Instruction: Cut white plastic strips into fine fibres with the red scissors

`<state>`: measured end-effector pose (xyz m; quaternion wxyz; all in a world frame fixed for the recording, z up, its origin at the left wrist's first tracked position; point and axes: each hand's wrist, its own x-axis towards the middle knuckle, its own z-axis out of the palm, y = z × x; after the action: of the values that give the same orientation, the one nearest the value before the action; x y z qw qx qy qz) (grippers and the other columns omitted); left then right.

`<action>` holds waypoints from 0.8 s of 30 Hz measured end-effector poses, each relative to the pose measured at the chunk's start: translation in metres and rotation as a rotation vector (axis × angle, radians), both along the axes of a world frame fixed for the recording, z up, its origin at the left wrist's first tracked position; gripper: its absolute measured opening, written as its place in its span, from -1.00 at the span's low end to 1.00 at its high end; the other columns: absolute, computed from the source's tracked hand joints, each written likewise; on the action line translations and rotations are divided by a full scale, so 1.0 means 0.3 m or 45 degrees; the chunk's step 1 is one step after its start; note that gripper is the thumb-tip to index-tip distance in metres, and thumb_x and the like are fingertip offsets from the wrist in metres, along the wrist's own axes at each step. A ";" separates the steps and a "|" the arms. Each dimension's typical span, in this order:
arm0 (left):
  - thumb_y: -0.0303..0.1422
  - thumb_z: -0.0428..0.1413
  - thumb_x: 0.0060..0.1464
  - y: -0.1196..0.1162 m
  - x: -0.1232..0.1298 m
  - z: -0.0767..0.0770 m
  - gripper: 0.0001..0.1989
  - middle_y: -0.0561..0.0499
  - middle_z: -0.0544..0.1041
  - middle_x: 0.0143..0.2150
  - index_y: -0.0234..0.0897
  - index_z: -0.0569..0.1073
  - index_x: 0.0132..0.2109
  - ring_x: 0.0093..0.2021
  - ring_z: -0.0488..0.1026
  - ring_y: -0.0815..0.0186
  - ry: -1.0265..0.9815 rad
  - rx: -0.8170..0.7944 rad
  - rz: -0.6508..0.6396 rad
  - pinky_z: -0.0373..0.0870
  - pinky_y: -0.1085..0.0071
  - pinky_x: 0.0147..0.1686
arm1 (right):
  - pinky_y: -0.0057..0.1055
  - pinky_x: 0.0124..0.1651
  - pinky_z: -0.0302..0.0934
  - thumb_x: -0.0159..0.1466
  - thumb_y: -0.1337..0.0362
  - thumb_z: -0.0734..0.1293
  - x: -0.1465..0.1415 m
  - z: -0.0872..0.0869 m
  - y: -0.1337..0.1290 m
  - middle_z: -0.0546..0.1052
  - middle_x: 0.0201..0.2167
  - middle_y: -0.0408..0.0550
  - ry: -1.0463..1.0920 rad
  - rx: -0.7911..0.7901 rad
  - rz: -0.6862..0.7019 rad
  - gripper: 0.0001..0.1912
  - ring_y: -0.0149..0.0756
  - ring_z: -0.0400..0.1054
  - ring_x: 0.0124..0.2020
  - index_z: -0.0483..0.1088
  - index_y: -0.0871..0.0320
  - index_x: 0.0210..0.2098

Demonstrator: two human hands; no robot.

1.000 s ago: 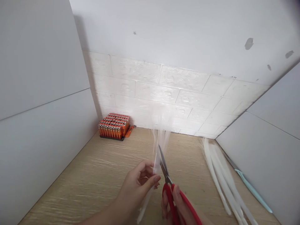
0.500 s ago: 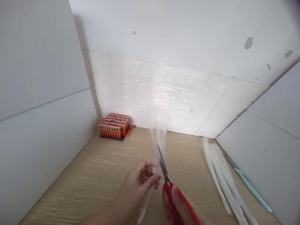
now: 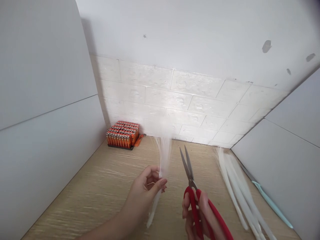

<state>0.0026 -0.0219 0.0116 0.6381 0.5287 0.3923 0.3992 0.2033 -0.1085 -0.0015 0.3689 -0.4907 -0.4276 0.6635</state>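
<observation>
My left hand point(image 3: 147, 191) pinches a bundle of fine white fibres point(image 3: 164, 156) between thumb and fingers. The strands fan out above the fingers, and a narrow tail hangs below them. To its right, my right hand point(image 3: 200, 211) grips the red handles of a pair of scissors point(image 3: 191, 183). Their pointed blades are slightly parted, aimed up and away, with nothing between them. A gap separates the scissors from the bundle.
More white fibre bundles point(image 3: 236, 190) lie at the right of the wooden surface point(image 3: 100, 186). Beside them is a knife with a light blue handle point(image 3: 273, 205). An orange block of lighters point(image 3: 122, 135) stands at the back left. White panels rise on both sides.
The scissors have moved right, away from the fibre bundle, and their blades are now parted. My left hand has shifted slightly left and up with the bundle.
</observation>
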 end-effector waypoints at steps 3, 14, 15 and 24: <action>-0.11 0.24 0.03 -0.002 0.002 -0.008 -0.58 0.02 0.39 -0.35 -0.37 0.36 -0.16 -0.33 0.41 0.36 -0.002 0.020 -0.004 0.37 0.53 -0.28 | -0.64 -0.25 0.32 0.54 0.05 0.20 0.001 0.001 -0.010 0.33 -0.26 0.01 0.027 -0.012 0.055 -0.56 -0.53 0.27 -0.31 0.32 0.39 0.01; -0.09 0.22 0.08 -0.019 0.001 -0.027 -0.54 0.00 0.38 -0.31 -0.38 0.32 -0.08 -0.30 0.42 0.34 0.034 0.013 -0.214 0.39 0.51 -0.25 | -0.67 -0.28 0.31 0.54 0.06 0.21 -0.041 -0.043 0.006 0.32 -0.29 -0.01 0.075 -0.046 0.082 -0.56 -0.55 0.26 -0.34 0.31 0.41 0.00; -0.10 0.22 0.09 -0.022 0.002 -0.029 -0.54 0.00 0.38 -0.31 -0.38 0.32 -0.08 -0.30 0.42 0.34 0.032 0.013 -0.230 0.39 0.51 -0.24 | -0.67 -0.29 0.30 0.54 0.06 0.21 -0.043 -0.043 0.007 0.32 -0.29 -0.02 0.075 -0.044 0.080 -0.56 -0.55 0.26 -0.35 0.31 0.41 0.00; -0.10 0.21 0.06 -0.027 0.004 -0.026 -0.53 -0.02 0.38 -0.28 -0.38 0.30 -0.09 -0.28 0.41 0.35 0.033 -0.015 -0.254 0.40 0.51 -0.23 | -0.72 -0.37 0.25 0.54 0.04 0.20 -0.065 -0.031 0.012 0.29 -0.36 -0.05 0.058 -0.025 0.068 -0.55 -0.59 0.21 -0.42 0.31 0.42 -0.03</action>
<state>0.0037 -0.0298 0.0038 0.6727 0.5665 0.3483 0.3244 0.1837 -0.1047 -0.0109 0.3560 -0.4675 -0.4256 0.6881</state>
